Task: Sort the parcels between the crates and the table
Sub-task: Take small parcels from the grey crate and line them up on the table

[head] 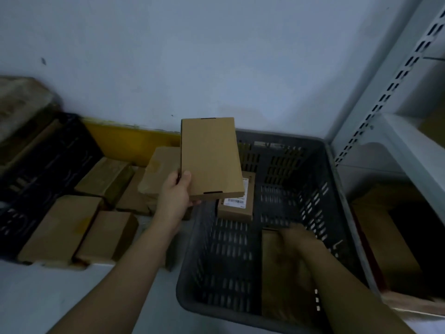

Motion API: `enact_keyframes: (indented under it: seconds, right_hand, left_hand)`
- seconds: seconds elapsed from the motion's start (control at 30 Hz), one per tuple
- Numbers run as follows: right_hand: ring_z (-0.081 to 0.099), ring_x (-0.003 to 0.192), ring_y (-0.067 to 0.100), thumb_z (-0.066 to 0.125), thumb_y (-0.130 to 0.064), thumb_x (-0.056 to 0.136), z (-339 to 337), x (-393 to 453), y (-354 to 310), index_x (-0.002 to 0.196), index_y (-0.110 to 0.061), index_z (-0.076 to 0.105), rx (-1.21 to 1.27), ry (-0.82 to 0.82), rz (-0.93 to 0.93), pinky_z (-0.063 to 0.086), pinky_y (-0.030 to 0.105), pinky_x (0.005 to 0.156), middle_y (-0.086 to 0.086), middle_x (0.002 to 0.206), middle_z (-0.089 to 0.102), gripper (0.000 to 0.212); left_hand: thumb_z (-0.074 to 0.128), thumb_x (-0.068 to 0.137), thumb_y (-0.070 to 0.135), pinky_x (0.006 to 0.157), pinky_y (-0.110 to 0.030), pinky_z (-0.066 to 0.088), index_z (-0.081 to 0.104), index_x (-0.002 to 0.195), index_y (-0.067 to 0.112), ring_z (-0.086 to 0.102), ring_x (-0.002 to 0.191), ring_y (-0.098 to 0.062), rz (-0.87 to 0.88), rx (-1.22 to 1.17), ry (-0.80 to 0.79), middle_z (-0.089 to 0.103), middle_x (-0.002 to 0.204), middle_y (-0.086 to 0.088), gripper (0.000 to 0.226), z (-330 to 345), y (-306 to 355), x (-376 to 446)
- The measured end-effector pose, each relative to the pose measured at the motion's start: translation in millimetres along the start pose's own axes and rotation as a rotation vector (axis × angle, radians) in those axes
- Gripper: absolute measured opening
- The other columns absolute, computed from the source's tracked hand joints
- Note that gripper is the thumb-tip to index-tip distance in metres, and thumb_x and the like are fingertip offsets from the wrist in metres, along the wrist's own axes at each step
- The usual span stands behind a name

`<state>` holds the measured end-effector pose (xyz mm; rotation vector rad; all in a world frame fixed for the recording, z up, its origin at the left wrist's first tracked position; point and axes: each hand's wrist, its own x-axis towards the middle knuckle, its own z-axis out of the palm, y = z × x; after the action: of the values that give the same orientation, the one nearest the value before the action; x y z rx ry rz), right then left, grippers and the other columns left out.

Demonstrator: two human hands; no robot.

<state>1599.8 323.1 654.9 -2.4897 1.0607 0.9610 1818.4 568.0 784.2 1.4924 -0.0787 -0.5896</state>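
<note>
- The left hand (177, 191) is gripping a flat brown parcel (210, 157) by its lower left corner, thumb on top and fingers curled underneath, holding it up in the middle of the frame over the far left rim of the grey crate (337, 213).
- The right hand (297, 239) is reaching down inside that crate at lower right, resting on a brown parcel in the crate (277, 273). It's blurry, so can't tell whether the fingers are actually gripping.
- A labelled parcel (237, 206) is sitting on the crate floor, partly hidden under the lifted one.
- A bunch of brown boxes (79, 227) are lying on the white table (48, 297) at left, next to a black crate (43, 160) in the upper left.
- A metal shelf upright (397, 80) is running up the right side.
</note>
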Motion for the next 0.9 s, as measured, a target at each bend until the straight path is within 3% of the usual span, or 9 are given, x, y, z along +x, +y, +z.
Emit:
enact_keyframes:
  seconds: [0.1,0.17,0.27,0.4,0.5,0.63,0.73,0.8,0.9]
  right_hand:
    - [0.056,0.133,0.03,0.081,-0.05,0.087,-19.8,-12.9,0.1,0.138,-0.041,0.061,0.022,-0.006,-0.032,0.05,0.044,0.112,0.006,0.152,0.055,0.055]
    - [0.063,0.117,0.022,0.08,-0.046,0.093,-38.3,-24.2,-1.6,0.12,-0.042,0.071,0.108,0.017,-0.09,0.054,0.038,0.102,-0.001,0.136,0.067,0.029]
    - [0.062,0.128,0.02,0.069,-0.053,0.102,-83.2,-47.0,-7.1,0.14,-0.033,0.069,0.145,0.192,-0.156,0.05,0.036,0.109,-0.005,0.143,0.066,0.043]
    - [0.062,0.131,0.023,0.061,-0.053,0.107,-152.6,-105.0,-20.7,0.141,-0.03,0.072,0.288,0.508,-0.237,0.046,0.033,0.107,-0.004,0.144,0.069,0.042]
    - [0.062,0.133,0.026,0.062,-0.048,0.107,-186.0,-146.1,-42.1,0.139,-0.025,0.074,0.419,0.761,-0.28,0.043,0.033,0.108,0.001,0.144,0.07,0.041]
    - [0.063,0.13,0.029,0.063,-0.05,0.107,-200.0,-167.3,-84.3,0.139,-0.019,0.073,0.749,0.956,-0.242,0.05,0.046,0.112,0.006,0.139,0.071,0.045]
    - [0.063,0.125,0.03,0.06,-0.047,0.109,-192.7,-162.7,-133.5,0.142,-0.016,0.069,1.003,0.998,-0.19,0.052,0.047,0.106,0.004,0.131,0.067,0.046]
    - [0.06,0.125,0.029,0.057,-0.046,0.11,-178.0,-155.1,-176.0,0.148,-0.016,0.062,1.117,0.965,-0.159,0.052,0.047,0.106,0.004,0.134,0.063,0.048]
    - [0.056,0.134,0.032,0.052,-0.04,0.112,-149.4,-137.0,-241.6,0.159,-0.018,0.047,1.271,0.881,-0.079,0.048,0.052,0.115,0.008,0.149,0.058,0.052]
  left_hand:
    - [0.048,0.114,0.033,0.084,-0.048,0.064,0.058,0.138,0.028,0.071,0.109,-0.026,0.008,-0.009,0.026,0.071,0.121,-0.001,0.027,-16.9,3.4,0.6]
    - [0.049,0.113,0.035,0.089,-0.053,0.064,0.061,0.132,0.033,0.071,0.11,-0.028,0.028,-0.019,0.044,0.071,0.121,-0.001,0.022,-28.7,5.9,1.8]
    - [0.05,0.113,0.036,0.091,-0.055,0.063,0.065,0.118,0.043,0.07,0.111,-0.024,0.059,-0.029,0.078,0.072,0.125,0.001,0.017,-50.5,6.6,3.9]
    - [0.054,0.108,0.045,0.099,-0.056,0.06,0.072,0.111,0.052,0.071,0.117,-0.022,0.074,-0.036,0.129,0.075,0.124,0.008,0.02,-86.5,0.5,8.3]
    - [0.052,0.11,0.042,0.102,-0.057,0.058,0.069,0.123,0.043,0.07,0.116,-0.022,0.045,-0.056,0.182,0.074,0.124,0.006,0.021,-118.9,-3.7,11.9]
    - [0.054,0.109,0.042,0.099,-0.052,0.059,0.069,0.128,0.039,0.071,0.114,-0.022,0.002,-0.11,0.161,0.075,0.124,0.002,0.025,-171.3,-11.6,14.5]
    - [0.046,0.115,0.035,0.083,-0.041,0.059,0.062,0.137,0.029,0.068,0.105,-0.019,-0.015,-0.005,0.18,0.071,0.121,0.003,0.029,-210.9,-14.3,14.0]
    - [0.045,0.114,0.041,0.09,-0.046,0.059,0.061,0.141,0.031,0.068,0.11,-0.026,-0.052,0.074,0.196,0.07,0.129,-0.001,0.033,-239.8,-21.9,15.5]
    - [0.045,0.11,0.053,0.09,-0.058,0.06,0.065,0.123,0.052,0.07,0.109,-0.032,-0.195,0.028,0.191,0.071,0.125,0.001,0.025,-282.9,-34.4,23.6]
